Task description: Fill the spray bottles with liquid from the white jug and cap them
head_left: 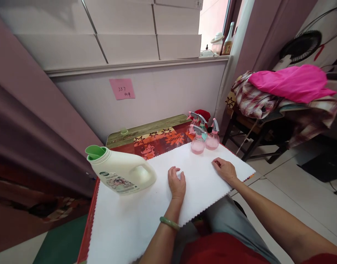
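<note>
The left hand (pixel 176 183) lies on the white cloth (pixel 124 223), its fingers loosely curled and the thumb apart, open and holding nothing visible; a green bangle (pixel 169 223) circles that wrist. The right hand (pixel 224 170) rests near the cloth's edge with its fingers bent together; its underside is hidden, so I cannot tell whether it is closed on anything. Nearest the left hand, on the cloth farther left, stands the cream jug (pixel 142 161), a green insert (pixel 95 151) in its mouth; its walls do not show what is inside. Beyond the right hand, four spray bottles cluster at the cloth's far corner. The front bottle (pixel 197 145) and right bottle (pixel 212 141) look pink in their lower parts, though liquid and tinted plastic are hard to tell apart. The rear pink bottle (pixel 194 124) and the teal bottle (pixel 204 135) are partly covered by those in front. A red bundle (pixel 203 114) behind them is too hidden to identify. A small green cup (pixel 124 131) sits at the table's far edge, its contents unclear. On the sill, a jar (pixel 217 44) stands beside a tall bottle (pixel 228 40).
</note>
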Tool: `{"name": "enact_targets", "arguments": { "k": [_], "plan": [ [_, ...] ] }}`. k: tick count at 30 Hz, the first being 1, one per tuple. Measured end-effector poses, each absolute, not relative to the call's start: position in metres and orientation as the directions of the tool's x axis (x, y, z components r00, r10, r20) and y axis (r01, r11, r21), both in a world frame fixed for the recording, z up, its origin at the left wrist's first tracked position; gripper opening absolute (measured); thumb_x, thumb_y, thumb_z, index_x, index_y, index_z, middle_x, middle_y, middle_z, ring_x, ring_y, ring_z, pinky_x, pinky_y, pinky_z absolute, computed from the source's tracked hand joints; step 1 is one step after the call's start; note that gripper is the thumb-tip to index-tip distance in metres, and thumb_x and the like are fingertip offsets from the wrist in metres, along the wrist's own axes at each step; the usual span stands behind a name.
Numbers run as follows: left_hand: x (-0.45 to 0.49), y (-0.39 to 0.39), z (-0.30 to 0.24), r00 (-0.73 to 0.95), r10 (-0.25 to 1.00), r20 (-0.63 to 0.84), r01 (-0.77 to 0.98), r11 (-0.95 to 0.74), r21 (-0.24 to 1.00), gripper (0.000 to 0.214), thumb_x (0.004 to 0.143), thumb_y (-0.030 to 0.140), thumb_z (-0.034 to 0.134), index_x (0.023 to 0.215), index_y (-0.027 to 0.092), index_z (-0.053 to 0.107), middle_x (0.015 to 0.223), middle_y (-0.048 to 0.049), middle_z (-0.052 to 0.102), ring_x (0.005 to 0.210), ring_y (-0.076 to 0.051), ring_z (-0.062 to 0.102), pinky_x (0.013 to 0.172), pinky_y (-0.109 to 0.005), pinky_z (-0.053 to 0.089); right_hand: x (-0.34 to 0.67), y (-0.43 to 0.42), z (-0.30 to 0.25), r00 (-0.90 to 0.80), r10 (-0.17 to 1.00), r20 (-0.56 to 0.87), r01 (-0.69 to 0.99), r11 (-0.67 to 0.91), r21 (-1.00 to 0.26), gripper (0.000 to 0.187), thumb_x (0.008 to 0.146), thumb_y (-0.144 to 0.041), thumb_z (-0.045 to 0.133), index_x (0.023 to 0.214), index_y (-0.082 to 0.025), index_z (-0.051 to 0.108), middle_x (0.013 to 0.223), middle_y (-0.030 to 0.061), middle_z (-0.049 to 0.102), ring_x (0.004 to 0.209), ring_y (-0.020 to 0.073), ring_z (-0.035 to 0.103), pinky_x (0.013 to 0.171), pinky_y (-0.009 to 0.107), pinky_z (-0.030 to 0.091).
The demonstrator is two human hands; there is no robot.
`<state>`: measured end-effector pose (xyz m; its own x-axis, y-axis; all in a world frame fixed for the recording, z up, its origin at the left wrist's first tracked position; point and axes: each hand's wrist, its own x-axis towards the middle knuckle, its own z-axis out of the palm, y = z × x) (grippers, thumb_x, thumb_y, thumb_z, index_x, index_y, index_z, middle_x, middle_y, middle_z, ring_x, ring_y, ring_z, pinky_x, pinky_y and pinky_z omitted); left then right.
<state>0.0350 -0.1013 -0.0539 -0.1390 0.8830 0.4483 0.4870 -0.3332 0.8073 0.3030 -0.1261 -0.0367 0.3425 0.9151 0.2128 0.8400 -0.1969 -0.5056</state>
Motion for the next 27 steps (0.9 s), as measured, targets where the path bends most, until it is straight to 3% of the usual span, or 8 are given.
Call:
{"name": "enact_targets", "arguments": {
  "k": [27],
  "plan": [
    [0.027,-0.106,-0.044,-0.087,0.930,0.358,0.483,-0.276,0.831,0.009,0.084,0.016,0.055,0.090,0.020,0.061,0.115,-0.0130,0.060,0.114,-0.028,0.059,0.100,-0.051,0.048,0.301,-0.130,-0.036,0.331,0.926,0.180,0.836,-0.200,-0.511,0.028,0.092,-0.045,0.048,0.094,-0.025,0.069,0.081,0.0008,0.073,0.070,0.0187,0.063,0.062,0.028,0.039]
  ]
}}
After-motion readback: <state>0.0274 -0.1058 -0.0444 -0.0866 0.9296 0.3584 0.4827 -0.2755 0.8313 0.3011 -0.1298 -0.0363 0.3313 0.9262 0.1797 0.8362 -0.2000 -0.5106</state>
